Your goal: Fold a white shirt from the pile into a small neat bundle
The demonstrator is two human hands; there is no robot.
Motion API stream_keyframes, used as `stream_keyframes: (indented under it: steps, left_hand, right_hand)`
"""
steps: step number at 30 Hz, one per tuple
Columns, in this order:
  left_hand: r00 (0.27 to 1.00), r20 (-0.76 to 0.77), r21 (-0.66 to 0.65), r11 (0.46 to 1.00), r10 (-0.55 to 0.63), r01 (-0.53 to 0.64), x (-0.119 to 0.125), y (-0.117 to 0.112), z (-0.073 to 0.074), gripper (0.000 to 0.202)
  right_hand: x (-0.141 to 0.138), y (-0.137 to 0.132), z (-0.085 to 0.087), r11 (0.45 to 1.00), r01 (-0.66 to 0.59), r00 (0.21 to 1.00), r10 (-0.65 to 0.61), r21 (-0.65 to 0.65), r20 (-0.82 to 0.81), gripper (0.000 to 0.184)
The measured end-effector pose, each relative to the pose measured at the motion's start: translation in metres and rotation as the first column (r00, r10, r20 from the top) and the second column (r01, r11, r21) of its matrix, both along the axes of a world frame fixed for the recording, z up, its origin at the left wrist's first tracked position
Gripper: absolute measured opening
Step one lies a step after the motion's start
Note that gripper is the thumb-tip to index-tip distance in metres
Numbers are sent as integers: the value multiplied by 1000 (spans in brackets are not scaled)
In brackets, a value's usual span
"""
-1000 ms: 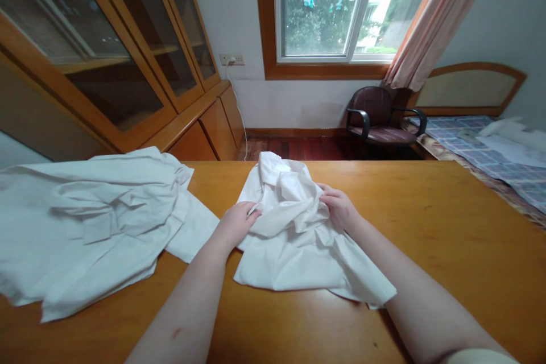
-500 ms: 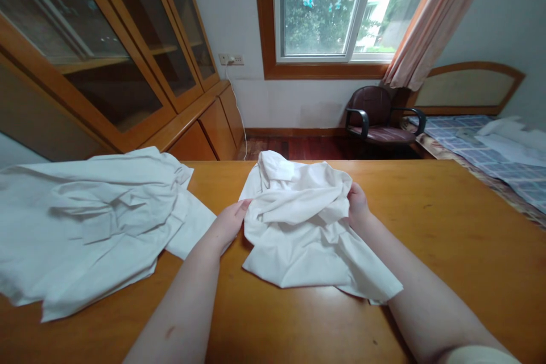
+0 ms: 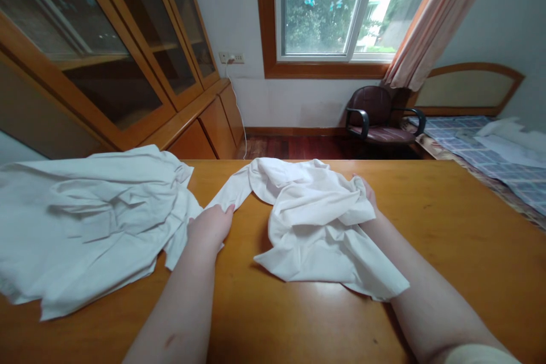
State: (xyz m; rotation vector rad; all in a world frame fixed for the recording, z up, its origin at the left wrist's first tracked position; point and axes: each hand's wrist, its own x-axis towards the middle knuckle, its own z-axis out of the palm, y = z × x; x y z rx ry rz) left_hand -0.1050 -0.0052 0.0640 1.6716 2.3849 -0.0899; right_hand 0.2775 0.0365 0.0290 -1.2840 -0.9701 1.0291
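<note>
Left hand [image 3: 211, 226] is closed on a strip of the cloth [image 3: 319, 222] that runs out to the left. Right hand [image 3: 367, 193] is behind the cloth's right edge, its grip hidden. The cloth lies crumpled mid-table [image 3: 447, 227], long axis left-right, with a pile [image 3: 94, 222] to its left.

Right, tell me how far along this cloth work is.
Done: nothing looks finished. The other white cloth lies loose and wrinkled on the table. In hand: the left hand holds a sleeve-like end of the crumpled white garment, stretched out sideways. The right hand is at its far edge, its grip hidden. Left: the rest of the garment is bunched, not flat.
</note>
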Motion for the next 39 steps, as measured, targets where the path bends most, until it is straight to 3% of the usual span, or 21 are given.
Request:
stream_keyframes:
  steps: [2,4,8,11,15,17,20,24,26,29,32,34,37,39]
  left_hand:
    - [998,-46,41,998,42,-41,1,-1,1,60]
    - [997,-79,139,990,11,0,6,-1,0,58]
    - [942,-70,298,894,-329,335,25,2,-12,51]
    - [878,20,232,856,-478,461,34,7,-26,61]
    - [884,96,163,884,-457,439,31,14,-39,65]
    - [903,90,157,901,-421,405,27,16,-42,64]
    - [930,65,169,923,-361,346,21,19,-44,65]
    - [964,23,181,949,-267,258,13,22,-46,68]
    - [969,15,190,952,-245,238,11,22,-46,67]
    - [973,31,205,954,-229,218,9,23,-46,67]
    - [980,67,205,963,-190,173,9,24,-44,66]
    - [983,95,208,969,-158,136,10,24,-41,68]
    - [966,154,228,958,-210,172,15,23,-36,73]
    - [927,205,262,930,-314,257,20,21,-35,70]
  right_hand:
    - [-1,0,1,999,-29,997,27,-31,-67,44]
    - [-4,0,1,993,-107,994,105,-51,-39,42]
    - [-16,-1,-4,961,-246,949,266,-128,171,51]
    - [-23,-2,-9,950,-240,880,300,-200,368,49]
    - [-24,-4,-9,946,-273,835,324,-177,444,28]
    - [-22,-4,-7,970,-235,853,239,-66,464,28]
    - [-16,-3,-2,988,-73,888,2,137,461,29]
    - [-4,-1,0,934,184,863,-302,305,405,26]
    - [1,0,0,907,258,839,-382,333,389,25]
    - [4,1,-1,895,283,851,-400,344,341,26]
    - [1,2,-1,915,268,906,-346,301,244,27]
    - [-2,1,0,955,212,959,-244,206,145,28]
    - [-8,-4,6,999,-13,998,16,37,-66,28]
    - [-12,-9,11,978,-207,962,202,-12,-183,37]
